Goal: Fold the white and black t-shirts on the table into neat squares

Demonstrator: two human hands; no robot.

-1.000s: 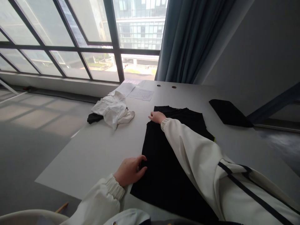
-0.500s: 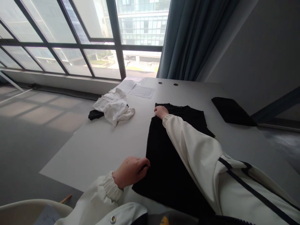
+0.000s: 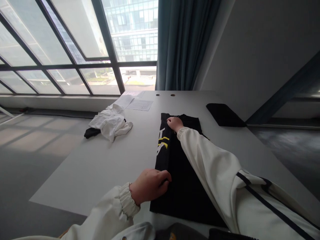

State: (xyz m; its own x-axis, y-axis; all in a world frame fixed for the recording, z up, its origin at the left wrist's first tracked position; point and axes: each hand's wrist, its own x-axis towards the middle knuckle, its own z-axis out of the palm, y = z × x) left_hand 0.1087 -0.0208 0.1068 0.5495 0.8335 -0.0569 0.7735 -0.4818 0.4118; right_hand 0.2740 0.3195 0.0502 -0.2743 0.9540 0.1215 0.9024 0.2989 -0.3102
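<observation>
A black T-shirt point(image 3: 190, 180) lies on the white table in front of me, its left side folded inward. On the folded strip a white and yellow print shows. My left hand point(image 3: 151, 185) is closed on the fold near the shirt's lower end. Farther off, my right hand point(image 3: 175, 123) pinches the same folded edge near the top of the shirt. My right sleeve covers part of the shirt's right side.
A crumpled heap of white clothing point(image 3: 110, 121) with a black piece point(image 3: 92, 132) under it lies at the table's left. Paper sheets point(image 3: 140, 105) lie behind it. A folded black cloth point(image 3: 225, 115) rests at the right. Beyond the white table point(image 3: 100, 173) hangs a blue curtain point(image 3: 177, 43).
Both hands have brought the shirt's left edge inward to the right, so the printed side now faces up along a strip. The view has turned a little to the right.
</observation>
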